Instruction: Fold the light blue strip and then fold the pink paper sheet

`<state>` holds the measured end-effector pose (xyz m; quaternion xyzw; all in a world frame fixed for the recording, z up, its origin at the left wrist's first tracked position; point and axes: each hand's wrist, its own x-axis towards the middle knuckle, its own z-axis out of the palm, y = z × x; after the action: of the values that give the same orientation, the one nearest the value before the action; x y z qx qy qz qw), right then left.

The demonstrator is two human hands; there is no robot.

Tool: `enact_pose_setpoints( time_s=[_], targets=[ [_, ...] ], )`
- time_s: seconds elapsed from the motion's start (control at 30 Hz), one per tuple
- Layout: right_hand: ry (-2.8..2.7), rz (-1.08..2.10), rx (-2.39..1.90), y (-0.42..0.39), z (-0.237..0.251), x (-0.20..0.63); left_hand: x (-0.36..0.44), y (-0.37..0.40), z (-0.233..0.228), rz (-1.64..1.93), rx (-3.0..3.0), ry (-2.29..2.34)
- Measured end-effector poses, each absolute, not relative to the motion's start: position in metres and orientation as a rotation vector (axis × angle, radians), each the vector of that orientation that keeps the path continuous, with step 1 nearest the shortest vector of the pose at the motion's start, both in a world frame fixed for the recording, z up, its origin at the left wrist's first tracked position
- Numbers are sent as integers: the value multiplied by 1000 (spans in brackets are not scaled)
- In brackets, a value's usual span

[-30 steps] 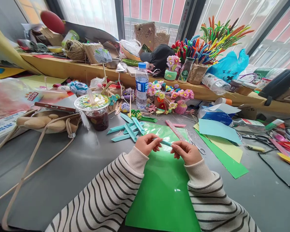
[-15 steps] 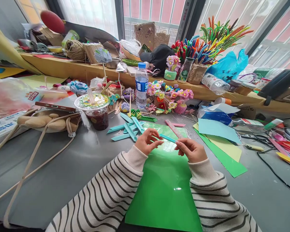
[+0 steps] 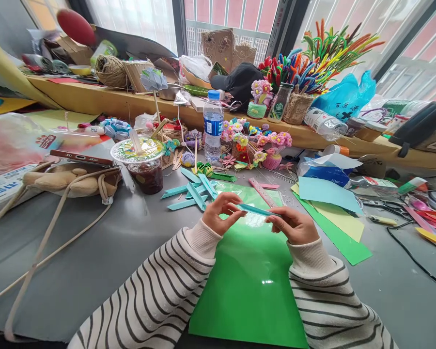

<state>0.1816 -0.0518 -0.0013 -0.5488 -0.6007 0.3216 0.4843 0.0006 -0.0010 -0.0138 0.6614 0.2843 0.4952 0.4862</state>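
Between both hands stretches a narrow blue paper strip (image 3: pixel 256 210), held above the green sheet (image 3: pixel 250 291). My left hand (image 3: pixel 221 213) pinches its left end between thumb and fingers. The right end is gripped by my right hand (image 3: pixel 293 224), with the thumb below and the fingers on top. Beyond my left hand lies a loose pile of folded blue paper strips (image 3: pixel 192 191). A pink patterned ruler (image 3: pixel 260 192) rests on the far part of the green sheet, just past the held strip.
A lidded cup of dark drink (image 3: pixel 143 169) stands at the left, near a beige bag (image 3: pixel 72 182). Behind the strips is a water bottle (image 3: pixel 213 128). Coloured paper sheets (image 3: pixel 329 198) and scissors (image 3: pixel 383 206) lie to the right. A crowded wooden shelf (image 3: pixel 189 109) runs along the back.
My right hand has shifted slightly right and down. The strip has gone from slanting down to the right to nearly level, and more of its length shows between the hands.
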Motion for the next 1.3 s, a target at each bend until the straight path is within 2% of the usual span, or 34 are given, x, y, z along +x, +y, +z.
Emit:
enact_pose_setpoints(
  time_s=[0.43, 0.7, 0.83, 1.13, 1.3],
  targets=[
    [-1540, 702, -1306, -52, 2, 178, -3, -1, -14, 1247, 1849, 582],
    [-1613, 617, -1302, -54, 0, 176, 3, -1, -15, 1147, 1395, 574],
    [-1604, 616, -1310, -53, -5, 175, 5, 0, -14, 958, 1297, 628],
    [-1269, 1001, -1370, -45, -13, 172, 6, 3, -14, 852, 1185, 801],
    [-1200, 1046, -1425, -44, -10, 173, 8, 4, -17, 861, 1183, 827]
  ],
)
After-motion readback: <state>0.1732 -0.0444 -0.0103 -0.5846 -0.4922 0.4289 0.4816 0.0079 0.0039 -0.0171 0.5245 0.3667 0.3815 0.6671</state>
